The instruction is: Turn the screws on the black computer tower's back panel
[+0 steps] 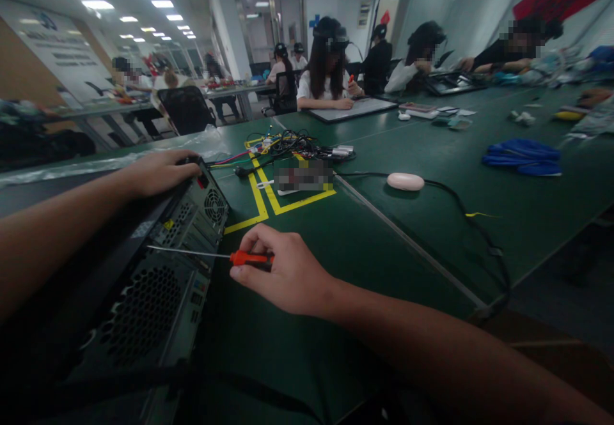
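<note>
On the left a black computer case (189,284) lies on the green table, its rear panel with vent grilles facing right. My left hand (160,172) rests on the far top edge of the case, fingers spread over the corner. In my right hand (292,271) is a screwdriver (247,258) with an orange and black handle, gripped between thumb and fingers. Its long thin shaft points left, and the tip appears at the panel's upper edge, above the large round grille. Whether the tip touches a screw cannot be made out.
Beyond the case are tangled cables (297,144) and yellow tape (302,205). A pink oval object (405,182) sits by a black cable (460,201). Blue cloth (522,156) lies at right. A person (329,70) works across the green table (384,252).
</note>
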Tool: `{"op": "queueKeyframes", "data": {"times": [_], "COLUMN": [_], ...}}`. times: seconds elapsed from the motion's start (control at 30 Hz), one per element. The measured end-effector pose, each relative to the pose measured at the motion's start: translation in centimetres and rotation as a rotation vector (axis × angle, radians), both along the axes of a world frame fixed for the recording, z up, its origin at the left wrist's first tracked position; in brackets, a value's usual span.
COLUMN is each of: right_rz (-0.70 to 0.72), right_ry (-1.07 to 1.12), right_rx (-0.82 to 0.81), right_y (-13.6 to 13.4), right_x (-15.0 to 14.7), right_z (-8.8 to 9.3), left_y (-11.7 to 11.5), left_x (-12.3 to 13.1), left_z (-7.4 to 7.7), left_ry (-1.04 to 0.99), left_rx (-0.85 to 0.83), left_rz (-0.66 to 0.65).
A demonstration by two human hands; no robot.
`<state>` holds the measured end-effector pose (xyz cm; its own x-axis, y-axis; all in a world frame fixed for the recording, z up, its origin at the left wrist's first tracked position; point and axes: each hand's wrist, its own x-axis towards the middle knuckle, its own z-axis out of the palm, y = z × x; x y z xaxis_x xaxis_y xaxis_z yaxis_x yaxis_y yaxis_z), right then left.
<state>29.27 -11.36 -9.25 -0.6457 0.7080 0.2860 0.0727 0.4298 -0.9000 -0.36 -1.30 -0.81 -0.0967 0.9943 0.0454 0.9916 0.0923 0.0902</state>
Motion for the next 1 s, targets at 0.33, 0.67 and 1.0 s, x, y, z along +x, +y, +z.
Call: {"op": "queueKeyframes", "data": {"times": [0.33, 0.67, 1.0], "right_rz": [-0.011, 0.022, 0.012], "right_ry": [-0.01, 0.029, 0.057], "right_rx": [0.012, -0.016, -0.026], "right_y": [-0.03, 0.07, -0.05], "right_x": [-0.03, -0.29, -0.23], "right_z": [0.17, -0.15, -0.35], "left_y": [-0.14, 0.31, 0.18], "left_x": [0.15, -0.66, -0.39], "left_z": [0.05, -0.41, -0.25], "left_ry": [0.007, 0.006, 0.017], "left_rx": [-0.005, 0.01, 0.004], "left_rz": [0.006, -0.002, 0.011]}}
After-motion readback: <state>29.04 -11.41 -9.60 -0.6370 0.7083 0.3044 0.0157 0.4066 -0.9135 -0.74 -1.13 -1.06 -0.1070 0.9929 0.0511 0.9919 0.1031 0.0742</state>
